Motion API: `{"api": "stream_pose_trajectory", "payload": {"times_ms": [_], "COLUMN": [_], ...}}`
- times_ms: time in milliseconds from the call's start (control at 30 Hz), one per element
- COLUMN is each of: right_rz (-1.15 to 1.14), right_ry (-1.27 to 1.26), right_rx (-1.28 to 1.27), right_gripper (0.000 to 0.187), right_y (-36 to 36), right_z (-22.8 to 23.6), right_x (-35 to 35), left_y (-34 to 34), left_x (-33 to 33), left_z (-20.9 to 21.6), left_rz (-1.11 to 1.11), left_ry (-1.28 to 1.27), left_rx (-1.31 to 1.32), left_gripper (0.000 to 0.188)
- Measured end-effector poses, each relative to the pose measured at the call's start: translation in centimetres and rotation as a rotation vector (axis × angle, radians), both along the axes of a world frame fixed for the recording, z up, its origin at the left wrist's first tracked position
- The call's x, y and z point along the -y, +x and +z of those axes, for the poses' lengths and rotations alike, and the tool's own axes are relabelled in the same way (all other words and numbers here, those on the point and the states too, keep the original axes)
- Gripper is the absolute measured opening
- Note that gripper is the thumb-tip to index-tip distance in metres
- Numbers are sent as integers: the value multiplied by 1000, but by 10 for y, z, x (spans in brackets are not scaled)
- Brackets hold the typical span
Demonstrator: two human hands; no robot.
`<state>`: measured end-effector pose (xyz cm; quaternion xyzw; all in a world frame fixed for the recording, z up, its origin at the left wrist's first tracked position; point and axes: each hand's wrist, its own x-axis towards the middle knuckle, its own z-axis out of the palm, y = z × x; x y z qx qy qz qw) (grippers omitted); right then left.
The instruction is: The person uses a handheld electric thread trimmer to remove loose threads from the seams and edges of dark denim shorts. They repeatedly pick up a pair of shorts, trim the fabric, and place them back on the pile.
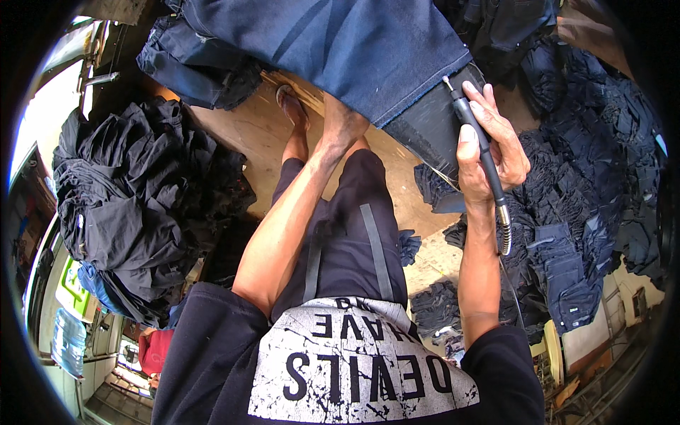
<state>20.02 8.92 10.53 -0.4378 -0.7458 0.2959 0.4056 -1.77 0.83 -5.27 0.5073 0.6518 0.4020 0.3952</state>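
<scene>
A dark blue denim garment leg (340, 49) lies stretched over a flat black board (430, 131) at the top of the view. My right hand (492, 145) is closed around a slim black rotary tool handpiece (473, 117), with a flexible cable (504, 230) running from its rear end. The tool's small pale tip is at the garment's hemmed edge, close to the corner; whether it touches the cloth I cannot tell. My left hand (346, 122) reaches under the near edge of the denim, so its fingers are hidden.
A big heap of black garments (149, 184) rises on the left. Piles of dark jeans (567, 163) fill the right side. Another folded denim piece (195, 64) is at upper left. My sandalled foot (292, 106) rests on the brown floor (248, 127). A green crate (74, 290) stands far left.
</scene>
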Motion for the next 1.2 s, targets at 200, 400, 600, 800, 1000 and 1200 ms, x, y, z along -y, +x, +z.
{"api": "stream_pose_trajectory", "payload": {"times_ms": [200, 400, 600, 800, 1000, 1200], "right_rz": [56, 107, 153, 201, 210, 289], "right_ry": [14, -3, -1, -17, -1, -8], "right_rx": [2, 0, -20, -35, -88, -73], "right_gripper": [26, 29, 31, 31, 31, 28], "right_y": [0, 0, -1, -3, -9, -7], "right_z": [2, 6, 6, 9, 9, 11], "right_x": [0, 1, 1, 2, 2, 3], "left_y": [8, 0, 15, 9, 1, 4], "left_x": [-5, -4, -13, -6, -6, -14], "left_z": [-13, -2, -4, -12, -2, 23], "left_rz": [160, -33, 78, 88, 37, 170], "left_ry": [-36, -78, -73, 3, -56, 27], "left_rx": [624, 88, 372, 103, 40, -97], "left_gripper": [69, 82, 98, 95, 91, 51]}}
